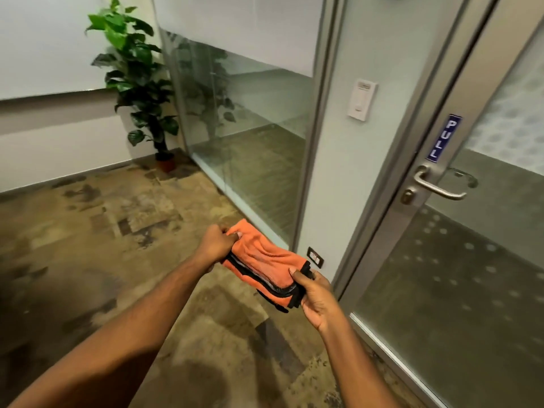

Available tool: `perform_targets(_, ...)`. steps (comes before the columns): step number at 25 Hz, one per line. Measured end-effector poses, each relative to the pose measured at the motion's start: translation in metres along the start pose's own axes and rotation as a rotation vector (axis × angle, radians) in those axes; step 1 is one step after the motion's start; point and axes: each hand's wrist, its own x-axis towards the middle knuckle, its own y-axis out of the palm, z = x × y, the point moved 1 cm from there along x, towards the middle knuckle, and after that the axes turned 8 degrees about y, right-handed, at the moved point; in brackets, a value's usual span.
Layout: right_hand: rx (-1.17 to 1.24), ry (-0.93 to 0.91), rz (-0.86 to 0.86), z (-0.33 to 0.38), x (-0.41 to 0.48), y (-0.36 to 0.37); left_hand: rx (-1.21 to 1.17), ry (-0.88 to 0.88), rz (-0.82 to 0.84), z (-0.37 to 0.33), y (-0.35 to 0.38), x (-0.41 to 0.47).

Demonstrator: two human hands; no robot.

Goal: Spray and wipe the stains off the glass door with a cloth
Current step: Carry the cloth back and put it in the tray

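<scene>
An orange cloth point(263, 260) with black edging is folded into a thick pad and held between both hands at waist height. My left hand point(217, 244) grips its far left end, and my right hand point(318, 298) grips its near right end. The glass door point(459, 278) stands to the right in a metal frame, its lower pane frosted with pale dots. It carries a blue PULL sign point(443, 138) and a steel lever handle point(435, 185). No spray bottle is in view.
A potted green plant point(138, 83) stands in the far corner. A glass partition point(250, 136) runs left of the door, beside a narrow wall strip with a white switch point(362, 100) and a low socket point(315, 257). Patterned brown carpet point(117, 231) covers the floor.
</scene>
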Motion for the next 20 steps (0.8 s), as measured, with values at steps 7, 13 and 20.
perform_targets(7, -0.224, 0.145, 0.000, -0.091, 0.009, 0.142, -0.287, -0.244, -0.213, 0.136, -0.152, -0.051)
perform_targets(13, -0.641, -0.069, -0.033, -0.201, 0.021, 0.271, -0.076, -0.361, -0.345, 0.222, -0.276, -0.096)
perform_targets(20, -1.028, -0.224, 0.083, -0.285, 0.043, 0.393, 0.084, -0.531, -0.474, 0.294, -0.357, -0.120)
